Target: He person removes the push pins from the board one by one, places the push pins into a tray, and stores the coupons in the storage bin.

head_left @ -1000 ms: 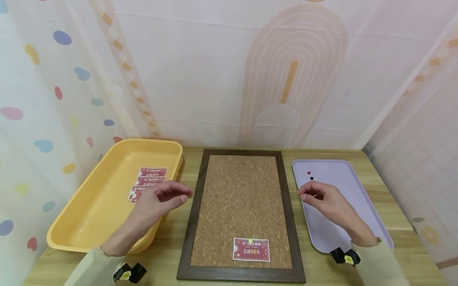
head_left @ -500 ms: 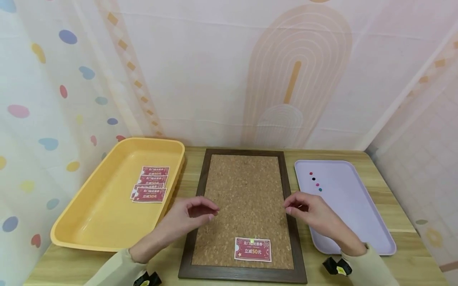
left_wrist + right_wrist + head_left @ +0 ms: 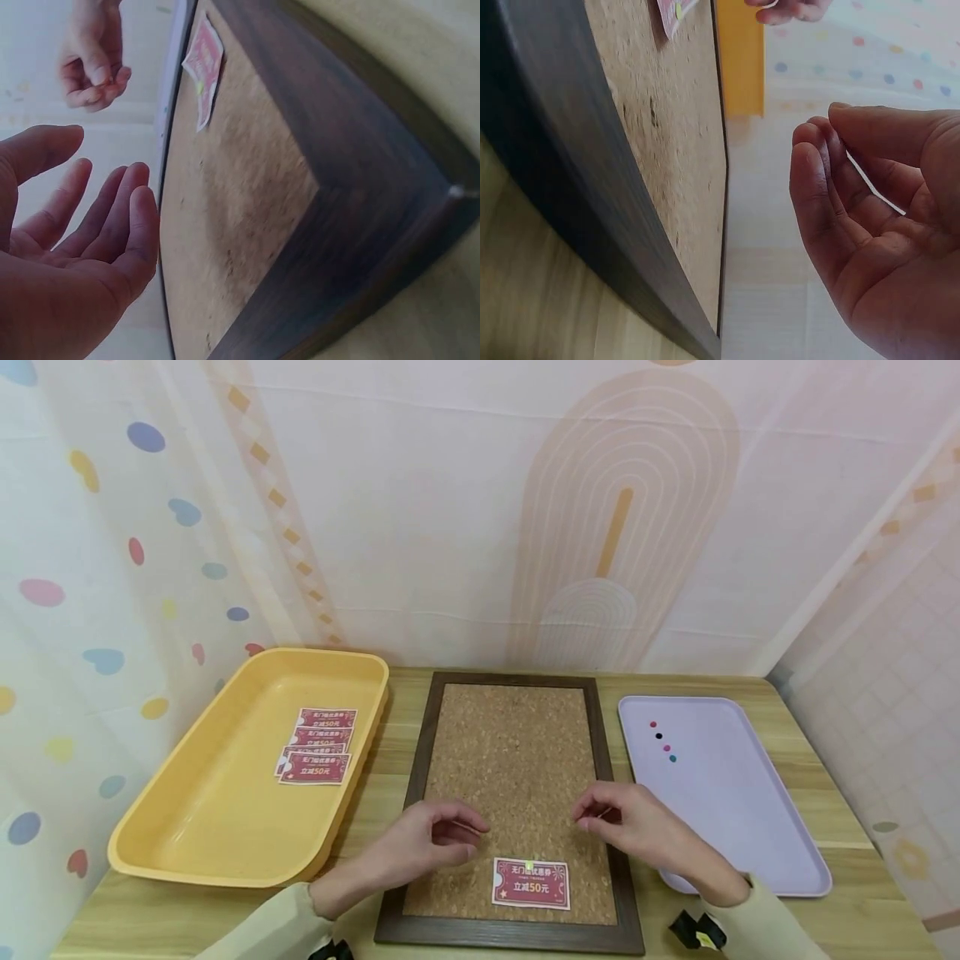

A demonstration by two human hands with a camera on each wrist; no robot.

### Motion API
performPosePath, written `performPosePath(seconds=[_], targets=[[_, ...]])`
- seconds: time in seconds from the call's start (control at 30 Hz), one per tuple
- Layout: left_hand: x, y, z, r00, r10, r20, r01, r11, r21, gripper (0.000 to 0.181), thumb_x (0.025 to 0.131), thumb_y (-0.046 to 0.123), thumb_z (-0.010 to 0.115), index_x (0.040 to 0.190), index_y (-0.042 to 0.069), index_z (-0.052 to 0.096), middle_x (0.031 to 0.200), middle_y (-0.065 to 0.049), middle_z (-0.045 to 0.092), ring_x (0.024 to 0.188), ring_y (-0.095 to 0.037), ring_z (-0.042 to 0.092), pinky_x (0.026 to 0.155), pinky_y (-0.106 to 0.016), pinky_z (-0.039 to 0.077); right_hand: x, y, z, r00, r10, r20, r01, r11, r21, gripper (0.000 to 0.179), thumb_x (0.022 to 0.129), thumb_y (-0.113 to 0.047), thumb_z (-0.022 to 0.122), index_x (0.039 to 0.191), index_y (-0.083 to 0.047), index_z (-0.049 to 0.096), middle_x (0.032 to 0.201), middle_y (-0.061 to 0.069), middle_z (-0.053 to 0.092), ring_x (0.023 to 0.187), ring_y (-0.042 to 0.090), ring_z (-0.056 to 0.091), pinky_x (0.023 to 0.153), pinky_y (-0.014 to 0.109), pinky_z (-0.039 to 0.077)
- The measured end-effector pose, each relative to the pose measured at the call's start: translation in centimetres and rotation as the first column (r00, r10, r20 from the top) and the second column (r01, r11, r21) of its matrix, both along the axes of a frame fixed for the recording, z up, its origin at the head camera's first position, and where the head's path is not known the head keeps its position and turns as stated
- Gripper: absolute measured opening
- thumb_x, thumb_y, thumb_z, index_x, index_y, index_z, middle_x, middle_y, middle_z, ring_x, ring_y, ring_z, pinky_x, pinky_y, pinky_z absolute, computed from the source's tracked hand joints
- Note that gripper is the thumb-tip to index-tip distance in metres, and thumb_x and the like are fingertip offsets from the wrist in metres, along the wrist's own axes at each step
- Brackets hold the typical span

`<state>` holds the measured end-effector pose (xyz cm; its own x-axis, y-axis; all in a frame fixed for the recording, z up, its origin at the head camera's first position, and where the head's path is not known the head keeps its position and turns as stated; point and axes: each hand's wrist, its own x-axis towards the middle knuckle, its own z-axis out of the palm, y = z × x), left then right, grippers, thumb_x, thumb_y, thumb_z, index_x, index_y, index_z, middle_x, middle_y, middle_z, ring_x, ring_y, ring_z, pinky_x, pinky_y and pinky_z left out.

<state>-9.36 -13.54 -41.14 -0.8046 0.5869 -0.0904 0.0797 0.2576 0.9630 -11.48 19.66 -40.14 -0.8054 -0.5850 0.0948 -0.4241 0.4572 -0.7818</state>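
Note:
A red-and-white paper coupon (image 3: 531, 884) lies at the near end of a framed cork board (image 3: 517, 760). A small yellow-green pushpin (image 3: 529, 866) sits at the coupon's top edge. My left hand (image 3: 438, 839) hovers over the board's left side, up and left of the coupon, its fingers loosely bent and thumb apart. On the other side, my right hand (image 3: 633, 827) hangs over the right frame edge, fingers bent with the thumb near the fingertips; nothing shows between them. Neither hand touches the coupon. The left wrist view shows the left palm (image 3: 82, 277) holding nothing.
To the left stands a deep yellow basin (image 3: 217, 827) with several overlapping coupons (image 3: 315, 768) at its right side. A shallow lilac tray (image 3: 742, 810) lies to the right, bearing several small coloured pins (image 3: 667, 747). A patterned curtain (image 3: 435, 527) hangs behind the table.
My left hand has moved right and nearer from beside the basin to over the board. My right hand has come left and nearer from the tray, uncovering pins there. The pinned coupon stays put.

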Motion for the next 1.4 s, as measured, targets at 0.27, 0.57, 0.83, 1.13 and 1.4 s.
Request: performPosePath(seconds=[0.27,0.57,0.83,1.13,1.4], targets=[[0.1,1.1,-0.7,0.999,-0.039,0.013,0.040,0.997,-0.065,0.026,0.094,0.002,0.071,0.119,-0.003,0.068,0.118,-0.017,0.071,0.109,-0.033,0.069,0.086,-0.022,0.056,0.4,-1.4,-0.7,0.993,0.099,0.057,-0.099,0.995,-0.001,0.006,0.099,-0.008,0.069,0.101,-0.010,0.074,0.097,-0.001,0.074,0.090,0.006,0.067,0.079,0.029,0.058],[-0.1,1.6,-1.1,0.998,-0.041,0.040,0.045,0.993,-0.111,0.027,0.093,0.001,0.071,0.120,-0.002,0.066,0.118,-0.013,0.070,0.107,-0.028,0.070,0.084,-0.028,0.058,0.6,-2.6,-1.3,0.981,0.171,0.093,-0.174,0.984,0.027,0.007,0.099,-0.008,0.069,0.103,-0.011,0.074,0.097,-0.004,0.073,0.090,0.003,0.066,0.080,0.026,0.056],[-0.4,1.7,-1.4,0.997,-0.060,0.043,0.065,0.988,-0.140,0.028,0.093,0.000,0.071,0.121,-0.001,0.065,0.119,-0.011,0.070,0.107,-0.026,0.070,0.085,-0.027,0.058,0.7,-3.3,-1.7,0.977,0.208,0.048,-0.213,0.968,0.134,0.009,0.098,-0.014,0.072,0.106,-0.015,0.075,0.098,-0.014,0.070,0.091,0.001,0.061,0.080,0.027,0.053],[-0.5,1.8,-1.5,0.996,-0.078,0.047,0.084,0.985,-0.152,0.028,0.092,-0.001,0.070,0.120,0.000,0.066,0.116,-0.009,0.071,0.104,-0.022,0.070,0.084,-0.025,0.057,0.7,-4.3,-2.3,0.974,0.170,0.148,-0.196,0.963,0.184,0.011,0.097,-0.014,0.074,0.107,-0.016,0.076,0.100,-0.015,0.069,0.089,-0.002,0.060,0.079,0.024,0.051],[-0.7,2.1,-1.5,0.996,-0.085,0.023,0.088,0.981,-0.175,0.027,0.091,-0.001,0.071,0.118,0.000,0.068,0.112,-0.007,0.071,0.100,-0.020,0.069,0.083,-0.022,0.055,0.2,-4.9,-2.4,0.968,0.167,0.186,-0.204,0.959,0.199,0.010,0.096,-0.010,0.072,0.102,-0.018,0.074,0.094,-0.017,0.068,0.077,-0.001,0.057,0.070,0.023,0.049]])
